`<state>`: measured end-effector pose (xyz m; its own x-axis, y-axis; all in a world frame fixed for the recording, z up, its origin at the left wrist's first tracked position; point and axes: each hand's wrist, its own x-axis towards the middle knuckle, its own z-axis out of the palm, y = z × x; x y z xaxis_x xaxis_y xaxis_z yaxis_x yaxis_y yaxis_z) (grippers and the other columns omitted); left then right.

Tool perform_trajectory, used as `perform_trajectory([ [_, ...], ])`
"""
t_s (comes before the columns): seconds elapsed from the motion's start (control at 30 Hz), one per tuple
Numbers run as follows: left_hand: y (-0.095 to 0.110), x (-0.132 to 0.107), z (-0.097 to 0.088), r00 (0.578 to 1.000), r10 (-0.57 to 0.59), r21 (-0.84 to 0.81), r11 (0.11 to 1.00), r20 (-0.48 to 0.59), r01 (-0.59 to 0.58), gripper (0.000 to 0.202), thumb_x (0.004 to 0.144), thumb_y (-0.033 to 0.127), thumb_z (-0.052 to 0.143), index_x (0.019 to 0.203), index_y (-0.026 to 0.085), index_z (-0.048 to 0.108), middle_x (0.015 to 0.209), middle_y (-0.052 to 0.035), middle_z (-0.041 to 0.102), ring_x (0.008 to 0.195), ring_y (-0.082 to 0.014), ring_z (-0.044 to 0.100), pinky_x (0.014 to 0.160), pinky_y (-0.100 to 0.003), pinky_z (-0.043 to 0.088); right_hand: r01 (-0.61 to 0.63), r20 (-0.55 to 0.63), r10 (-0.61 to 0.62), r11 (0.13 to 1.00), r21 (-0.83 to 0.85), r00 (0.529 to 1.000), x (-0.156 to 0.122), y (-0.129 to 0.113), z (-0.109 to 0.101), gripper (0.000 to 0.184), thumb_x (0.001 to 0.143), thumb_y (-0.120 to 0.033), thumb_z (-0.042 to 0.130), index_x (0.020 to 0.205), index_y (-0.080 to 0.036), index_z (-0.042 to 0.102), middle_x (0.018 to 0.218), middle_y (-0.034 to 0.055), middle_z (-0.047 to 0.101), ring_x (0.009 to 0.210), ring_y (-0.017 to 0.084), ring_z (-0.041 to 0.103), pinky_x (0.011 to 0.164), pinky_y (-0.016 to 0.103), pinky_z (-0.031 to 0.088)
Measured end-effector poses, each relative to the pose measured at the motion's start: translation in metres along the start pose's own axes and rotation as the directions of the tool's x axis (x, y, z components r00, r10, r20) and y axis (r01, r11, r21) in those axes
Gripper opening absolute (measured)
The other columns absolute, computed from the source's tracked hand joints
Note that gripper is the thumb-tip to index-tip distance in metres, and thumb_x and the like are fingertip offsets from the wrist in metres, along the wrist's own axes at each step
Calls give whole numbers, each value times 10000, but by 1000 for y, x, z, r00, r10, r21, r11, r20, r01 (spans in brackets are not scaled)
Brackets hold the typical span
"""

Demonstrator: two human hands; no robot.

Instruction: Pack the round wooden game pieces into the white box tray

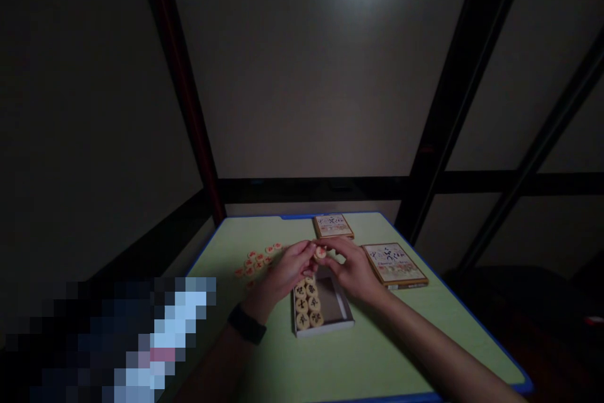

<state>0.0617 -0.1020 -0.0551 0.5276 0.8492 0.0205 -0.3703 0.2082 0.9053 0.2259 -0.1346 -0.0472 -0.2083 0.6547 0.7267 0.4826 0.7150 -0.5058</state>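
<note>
Both my hands meet over a small open white box (337, 309) on a green table (358, 353). My left hand (287, 271), with a dark watch on its wrist, and my right hand (352, 268) pinch a round wooden game piece (321, 253) with a red mark between their fingertips, just above the box's far end. The left part of the box holds two rows of round wooden pieces with black marks (307, 305). Loose red-marked pieces (257, 258) lie on the table to the left of my left hand.
Two flat printed boxes lie on the table: one at the far edge (333, 226), one at the right (395, 263). The table has a blue rim. Dark frame beams rise behind it. A blurred patch covers the lower left.
</note>
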Motion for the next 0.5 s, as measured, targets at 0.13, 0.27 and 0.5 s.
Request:
perform_trajectory([
  [0.13, -3, -4, -3, 1000, 15, 23, 1000, -2, -15, 461, 689, 486, 821, 886, 136, 596, 762, 21, 554, 631, -56, 490, 547, -178, 335, -6, -16, 5, 999, -46, 1000, -4, -1, 2, 197, 880, -202, 640, 1073, -220, 678, 974, 68, 725, 891, 208, 645, 806, 352, 524],
  [0.27, -4, -3, 0, 999, 49, 55, 997, -16, -48, 466, 685, 501, 816, 854, 150, 560, 747, 38, 536, 596, -41, 469, 527, -165, 325, 115, 36, -111, 983, -145, 993, -6, -4, 0, 135, 916, -192, 564, 1022, -209, 646, 930, 77, 702, 869, 212, 621, 778, 341, 505],
  [0.5, 1, 6, -11, 965, 205, 531, 842, -163, -90, 259, 923, 431, 536, 888, 178, 576, 779, 4, 638, 597, -87, 541, 557, -200, 387, 94, 218, -47, 974, -208, 975, -5, -4, -13, 279, 889, -99, 539, 1147, -185, 602, 1018, 99, 690, 926, 218, 606, 816, 342, 478],
])
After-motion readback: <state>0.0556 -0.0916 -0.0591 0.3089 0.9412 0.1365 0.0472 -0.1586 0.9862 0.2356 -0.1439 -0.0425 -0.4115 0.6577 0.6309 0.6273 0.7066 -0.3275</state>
